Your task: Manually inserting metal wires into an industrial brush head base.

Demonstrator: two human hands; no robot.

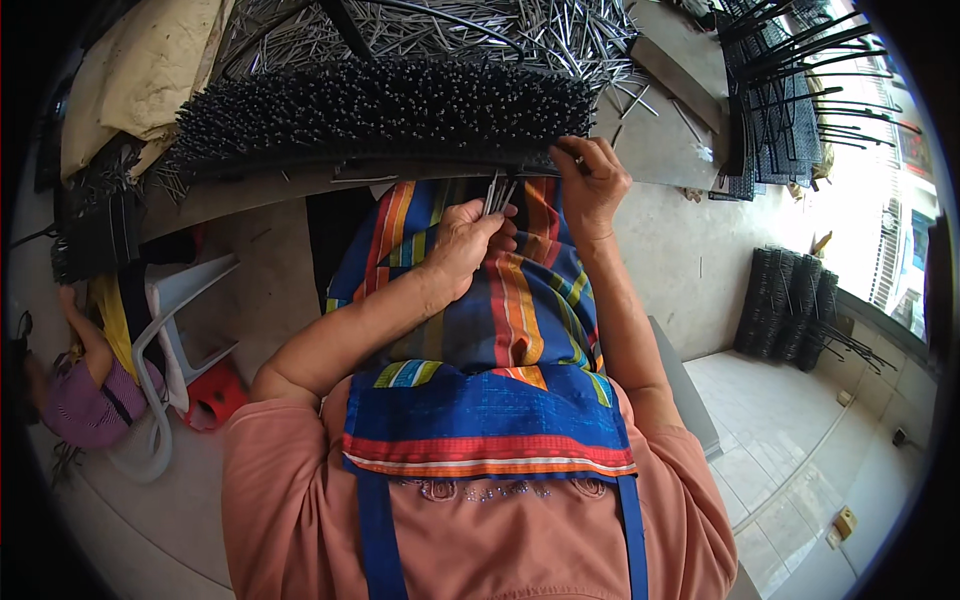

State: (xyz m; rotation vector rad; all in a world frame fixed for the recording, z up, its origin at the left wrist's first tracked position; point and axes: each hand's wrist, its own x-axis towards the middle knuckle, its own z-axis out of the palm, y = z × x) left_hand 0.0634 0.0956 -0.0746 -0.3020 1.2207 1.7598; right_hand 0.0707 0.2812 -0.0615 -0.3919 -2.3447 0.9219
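Observation:
My left hand [468, 240] is closed around a small bundle of thin metal pins [495, 192], held upright over my striped apron [500, 310]. My right hand [592, 178] pinches at the near edge of a long dark block bristling with black pins [380, 115], at its right end. The block lies across the workbench [660, 150] in front of me. Behind it spreads a loose heap of silvery pins [520, 30].
A person in a purple top [85, 400] crouches at the left next to a white plastic chair [175, 310]. Black wire racks [790, 100] stand at the upper right and more [795, 305] lean by the wall. Cloth sacks [140, 70] lie at the upper left.

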